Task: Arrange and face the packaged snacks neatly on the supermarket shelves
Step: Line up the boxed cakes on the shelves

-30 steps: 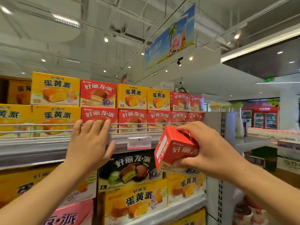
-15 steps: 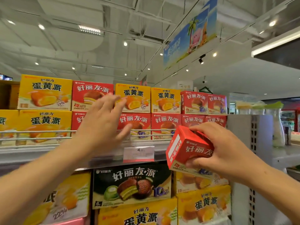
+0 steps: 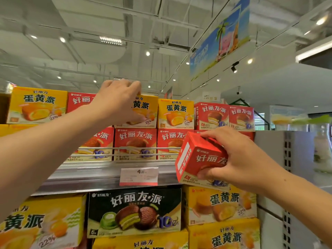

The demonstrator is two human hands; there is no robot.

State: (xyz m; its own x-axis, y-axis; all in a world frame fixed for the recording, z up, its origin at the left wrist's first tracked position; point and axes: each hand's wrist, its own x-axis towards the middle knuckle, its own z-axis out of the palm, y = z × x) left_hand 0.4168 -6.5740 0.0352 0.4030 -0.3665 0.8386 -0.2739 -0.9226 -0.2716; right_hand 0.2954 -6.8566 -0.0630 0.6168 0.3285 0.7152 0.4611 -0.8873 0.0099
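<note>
My right hand (image 3: 239, 159) grips a small red snack box (image 3: 199, 159), tilted, in front of the top shelf's right end. My left hand (image 3: 118, 101) reaches up and curls its fingers over the top edge of a yellow snack box (image 3: 145, 112) in the upper row, thumb on its front. That upper row mixes yellow boxes (image 3: 176, 114) and red boxes (image 3: 212, 115). Below it stands a row of red boxes (image 3: 134, 142) behind a wire rail (image 3: 125, 154).
A price tag (image 3: 139, 176) hangs on the metal shelf edge (image 3: 80, 178). The shelf below holds a black box (image 3: 134, 211) between yellow boxes (image 3: 221, 205). A white perforated upright (image 3: 287, 177) bounds the shelves on the right. A blue banner (image 3: 221, 38) hangs overhead.
My left hand has risen from the wire rail to the upper row and taken hold of a yellow box. My right hand still holds the red box, and the view has tilted upward.
</note>
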